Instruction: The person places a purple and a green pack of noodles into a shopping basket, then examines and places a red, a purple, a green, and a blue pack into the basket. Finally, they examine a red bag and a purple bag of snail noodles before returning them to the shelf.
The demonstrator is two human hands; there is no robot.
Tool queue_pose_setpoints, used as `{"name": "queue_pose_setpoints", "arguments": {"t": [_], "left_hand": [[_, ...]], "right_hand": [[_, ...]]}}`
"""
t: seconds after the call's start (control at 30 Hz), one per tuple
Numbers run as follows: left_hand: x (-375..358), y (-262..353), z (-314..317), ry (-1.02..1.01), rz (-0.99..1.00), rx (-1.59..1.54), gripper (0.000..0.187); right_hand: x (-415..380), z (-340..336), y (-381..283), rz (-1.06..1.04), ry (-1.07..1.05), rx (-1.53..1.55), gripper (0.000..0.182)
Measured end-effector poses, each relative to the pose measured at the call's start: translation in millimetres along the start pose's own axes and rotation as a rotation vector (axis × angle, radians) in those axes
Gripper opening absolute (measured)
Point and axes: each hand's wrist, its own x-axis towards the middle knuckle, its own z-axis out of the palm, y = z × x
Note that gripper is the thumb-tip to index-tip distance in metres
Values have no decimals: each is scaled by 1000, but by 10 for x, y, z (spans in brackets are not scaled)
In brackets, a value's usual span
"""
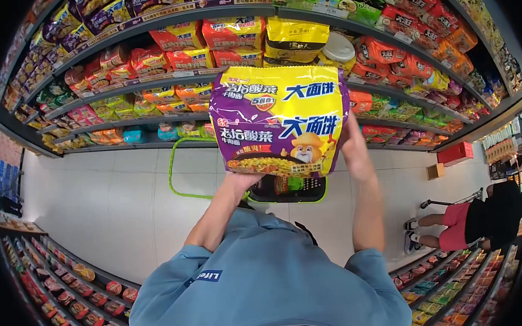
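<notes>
At the shelves [202,73]: noodle pack [282,123] held up.
Left hand [245,179]: clamped at lower edge.
Right hand [354,150]: clamped on its side.
Handling: probably light, slick-wrapped, crushable; best cupped low.

Held up before you, one multipack of noodles [279,123], purple and yellow, glossy, apparently sealed, with blue and white lettering, a cartoon animal and a noodle picture on its upright printed face, your left hand [245,179] at its lower left corner, your right hand [354,148] along its right side.
</notes>
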Motion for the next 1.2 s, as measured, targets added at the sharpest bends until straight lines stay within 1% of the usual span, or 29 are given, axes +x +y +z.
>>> {"name": "queue_pose_setpoints", "arguments": {"t": [0.07,0.1,0.13,0.17,0.2,0.23,0.27,0.3,0.33,0.4,0.47,0.53,0.57,0.6,0.67,0.7,0.73,0.8,0.83,0.87,0.93,1.0,1.07,1.13,1.17,1.2], "left_hand": [[-98,30,172,43,29,6,51],[-59,83,155,-22,11,47,55],[-14,143,158,-96,-2,93,59],[2,163,223,-90,14,141,62],[-54,151,364,-114,13,104,63],[-43,188,420,-129,15,111,63],[-36,220,478,-138,12,113,63],[-32,258,529,-152,1,130,68],[-37,318,584,-158,6,135,68],[-63,419,639,-164,-22,145,76],[-15,556,713,-203,-44,104,79],[-11,746,861,-118,-16,368,72],[0,878,935,-116,32,532,61],[3,976,1020,-121,31,531,61],[13,1162,1170,-53,145,750,45],[0,1275,1275,-82,128,794,50],[-49,1346,1408,-56,153,824,51],[-98,1437,1759,-173,244,843,52],[-33,1561,1850,-225,268,907,53],[-17,1582,2037,-208,363,925,53],[106,1772,2320,-326,431,953,52],[267,2067,2648,-354,452,1032,52],[484,2307,2982,-445,488,968,50],[674,2562,3267,-434,491,979,48],[804,2689,3356,-471,478,908,47],[876,2774,3444,-438,518,952,47]], "right_hand": [[-75,16,60,139,-128,92,96],[-89,104,15,197,-84,142,92],[-64,154,118,123,-40,94,84],[-37,169,147,147,-10,38,76],[11,181,149,172,22,-16,68],[76,209,130,142,13,-13,68],[124,240,78,175,24,22,60],[182,266,46,216,37,56,52],[253,293,42,207,33,57,52],[343,355,63,191,99,37,45],[434,412,155,173,134,91,45],[571,465,224,143,201,188,45],[648,502,235,149,236,231,45],[724,522,241,146,236,227,45],[895,554,253,131,246,124,44],[1011,607,245,126,258,113,44],[1144,642,255,121,256,110,44],[1439,710,270,82,289,133,43],[1619,744,232,39,296,116,44],[1820,766,173,5,263,105,45],[2250,842,-21,-74,255,59,44],[2686,904,-206,-153,239,-44,43],[3144,954,-295,-253,241,-122,42],[3574,946,-334,-262,220,-172,41],[3739,980,-345,-273,218,-141,41],[3887,1014,-355,-285,217,-111,41]]}}
